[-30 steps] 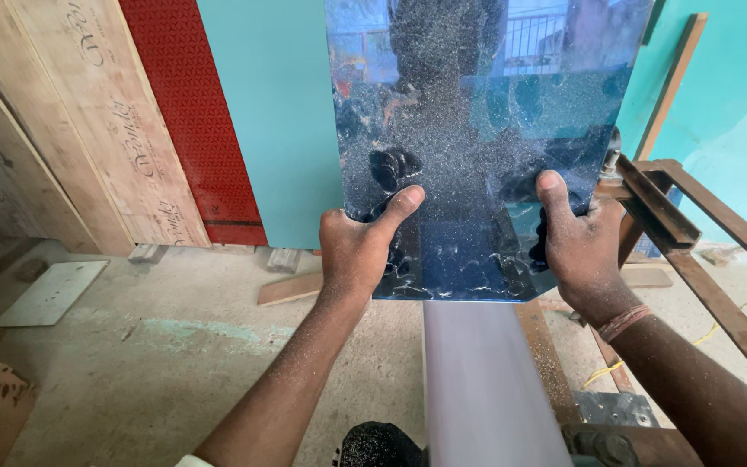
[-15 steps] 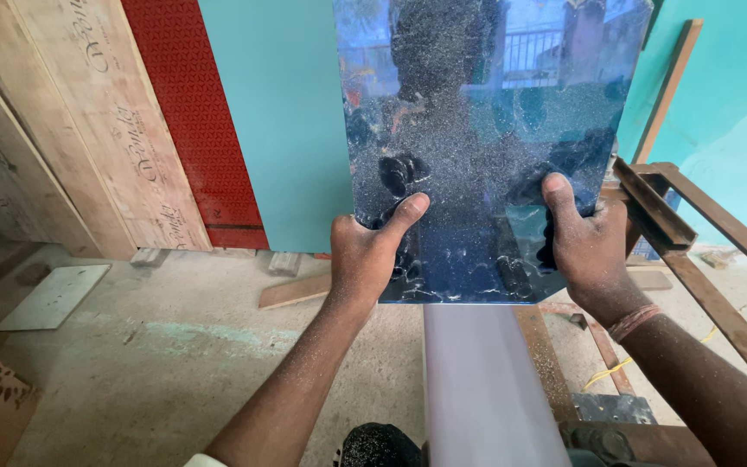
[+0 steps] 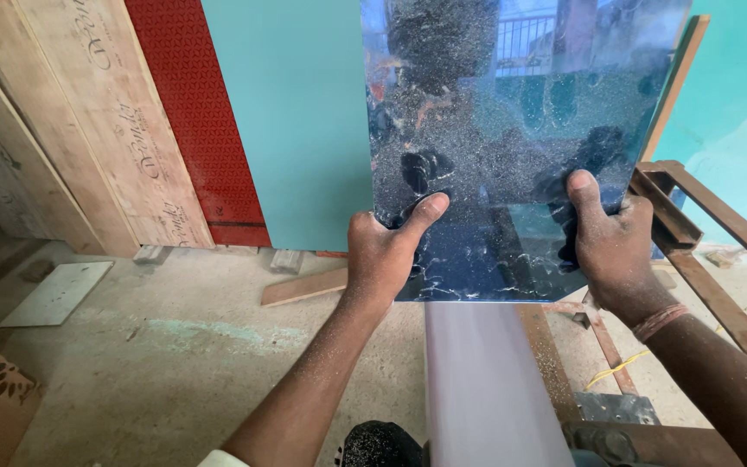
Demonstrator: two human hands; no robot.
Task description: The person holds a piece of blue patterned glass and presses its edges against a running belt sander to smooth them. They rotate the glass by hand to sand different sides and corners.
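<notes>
I hold a glossy dark blue marbled sheet (image 3: 503, 130) upright in front of me, dusted with fine sawdust and mirroring a railing and a building. My left hand (image 3: 384, 252) grips its lower left edge, thumb pressed on the face. My right hand (image 3: 613, 246) grips the lower right edge the same way, a thread band at the wrist. Below the sheet's bottom edge a pale grey panel (image 3: 486, 389) runs toward me.
A rusty metal frame (image 3: 693, 233) stands at the right. Plywood boards (image 3: 105, 130), a red board (image 3: 192, 112) and a teal sheet (image 3: 296, 121) lean against the back. On the concrete floor lie a wood strip (image 3: 303, 287), a white tile piece (image 3: 55, 292) and a yellow cord (image 3: 620, 367).
The marbled sheet and both hands have shifted slightly right and up in view. The grip of each hand is unchanged.
</notes>
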